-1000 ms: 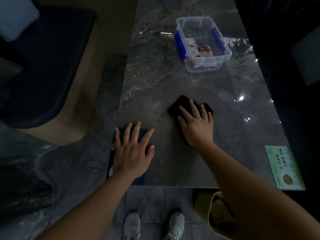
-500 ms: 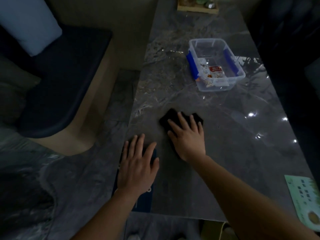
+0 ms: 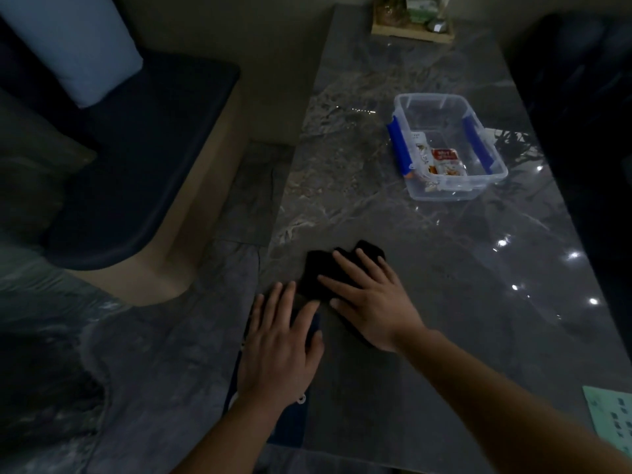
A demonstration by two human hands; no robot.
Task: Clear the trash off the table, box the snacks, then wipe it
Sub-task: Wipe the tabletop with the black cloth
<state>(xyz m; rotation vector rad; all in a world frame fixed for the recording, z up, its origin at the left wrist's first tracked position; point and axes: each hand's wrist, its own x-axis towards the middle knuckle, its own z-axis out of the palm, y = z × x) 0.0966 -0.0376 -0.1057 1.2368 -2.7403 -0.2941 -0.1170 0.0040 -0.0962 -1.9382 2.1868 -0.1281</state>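
A black cloth (image 3: 319,275) lies flat on the dark marble table (image 3: 427,302) near its left edge. My right hand (image 3: 371,302) presses down on the cloth with fingers spread. My left hand (image 3: 280,343) rests flat, fingers apart, on a dark blue item (image 3: 290,425) at the table's near left corner. Farther back stands a clear plastic box (image 3: 478,181) with blue handles. A few snack packets (image 3: 444,162) lie inside it.
A wooden tray (image 3: 410,32) with small items sits at the far end of the table. A green printed card (image 3: 612,415) lies at the near right edge. A dark blue bench seat (image 3: 136,159) with a pale cushion (image 3: 78,46) stands to the left.
My right hand has slid the black cloth leftward across the table toward my left hand. The view has tilted up, showing more of the far end of the table.
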